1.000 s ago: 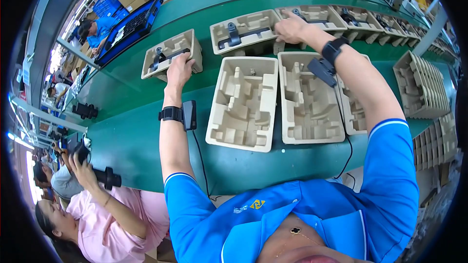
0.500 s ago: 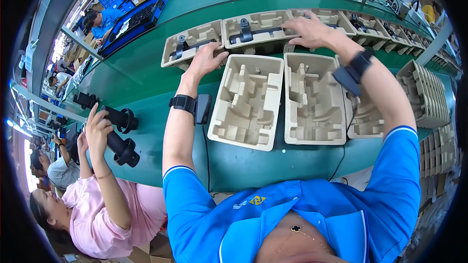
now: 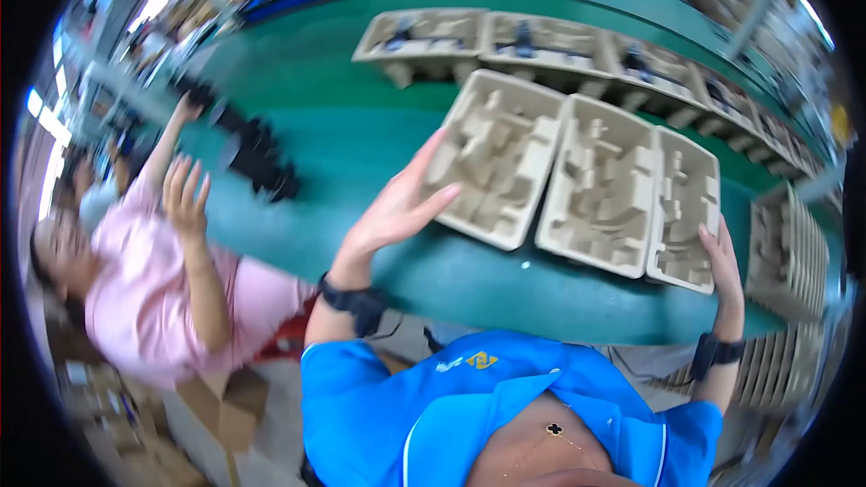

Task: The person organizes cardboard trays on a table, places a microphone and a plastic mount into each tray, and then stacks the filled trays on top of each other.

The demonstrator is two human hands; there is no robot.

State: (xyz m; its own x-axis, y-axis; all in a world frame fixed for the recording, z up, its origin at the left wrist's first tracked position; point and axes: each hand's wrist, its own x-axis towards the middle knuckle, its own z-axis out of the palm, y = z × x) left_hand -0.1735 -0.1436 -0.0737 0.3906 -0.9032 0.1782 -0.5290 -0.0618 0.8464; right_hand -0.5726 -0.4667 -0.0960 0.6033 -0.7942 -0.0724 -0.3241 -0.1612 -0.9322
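Three empty beige moulded-pulp trays stand side by side before me: a left tray [image 3: 494, 171], a middle tray [image 3: 600, 194] and a narrower-looking right tray [image 3: 683, 212]. My left hand [image 3: 397, 207] is at the outer edge of the left tray, thumb and fingers spread, fingertips by its rim; whether it touches is unclear. Against the outer side of the right tray lies my right hand [image 3: 724, 266], fingers stretched out, one fingertip by the rim. Neither hand is closed round anything. Both wrists carry black straps.
Behind stands a row of similar trays [image 3: 541, 47] holding dark parts. Stacked trays [image 3: 789, 252] rise at the right. On the green table [image 3: 361, 140], black cylindrical parts [image 3: 257, 153] lie at left, beside a co-worker in pink [image 3: 180, 293] with hands raised.
Both my hands have left the back row and come down to the outer sides of the front trays. The view has shifted, and the front trays now stand closer together.
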